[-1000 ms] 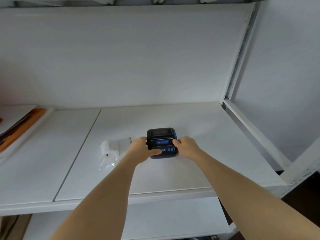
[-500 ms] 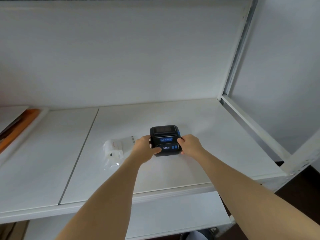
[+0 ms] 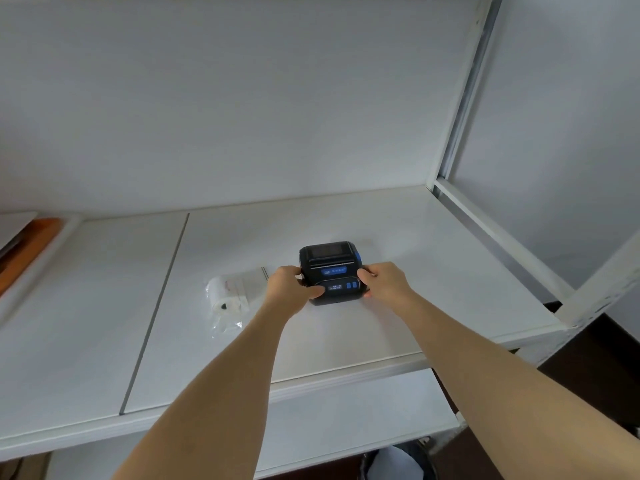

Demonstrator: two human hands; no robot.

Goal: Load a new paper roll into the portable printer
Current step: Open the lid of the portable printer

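Observation:
A small black portable printer [image 3: 330,263] with blue buttons and a closed lid rests on the white shelf [image 3: 433,271]. My left hand [image 3: 289,292] grips its left side, thumb across the front panel. My right hand [image 3: 386,282] holds its right side. To the left of the printer lies a white paper roll [image 3: 227,299] inside a clear plastic wrapper, untouched by either hand.
Stacked orange and white items [image 3: 24,251] lie at the shelf's far left. A white metal upright and side rail [image 3: 491,233] bound the shelf on the right. A seam [image 3: 156,313] divides the shelf boards. A lower shelf [image 3: 346,420] runs beneath.
Both hands stay on the printer. The view has shifted slightly, so the printer sits a little higher and further right in the picture.

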